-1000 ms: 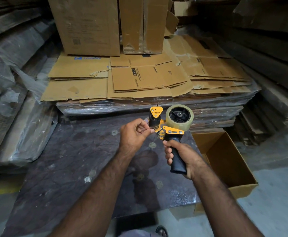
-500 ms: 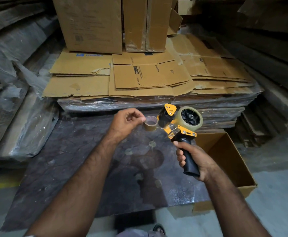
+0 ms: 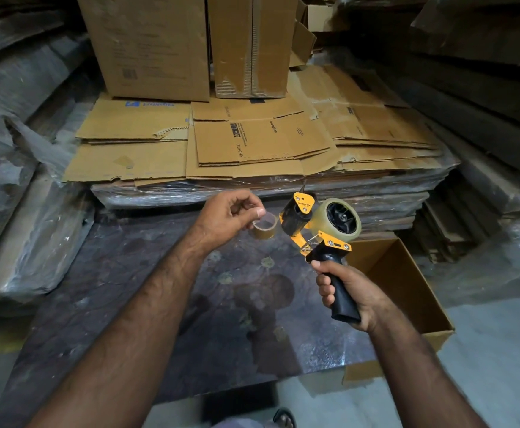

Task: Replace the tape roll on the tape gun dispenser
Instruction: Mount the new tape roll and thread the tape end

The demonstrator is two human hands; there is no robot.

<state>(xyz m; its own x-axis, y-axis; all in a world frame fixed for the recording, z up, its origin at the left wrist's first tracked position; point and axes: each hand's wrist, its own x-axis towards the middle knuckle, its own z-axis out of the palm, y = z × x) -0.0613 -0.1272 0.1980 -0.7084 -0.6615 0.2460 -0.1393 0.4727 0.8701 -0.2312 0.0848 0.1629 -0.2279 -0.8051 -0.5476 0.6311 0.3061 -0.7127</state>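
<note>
Place: a packing warehouse or cardboard storeroom. Far side: tall closed cartons (image 3: pixel 147 44) standing on a wide stack of flattened boxes (image 3: pixel 252 140), the stack bound in clear plastic wrap (image 3: pixel 191 193). Left and right: further bundles of flat board under dusty plastic sheeting (image 3: pixel 21 211), leaning and piled. Near, right: one open empty carton (image 3: pixel 407 288) on a bare grey concrete floor (image 3: pixel 499 350). Centre: a dark wrapped pallet top (image 3: pixel 129 288) used as a work surface. Light dim throughout.
</note>
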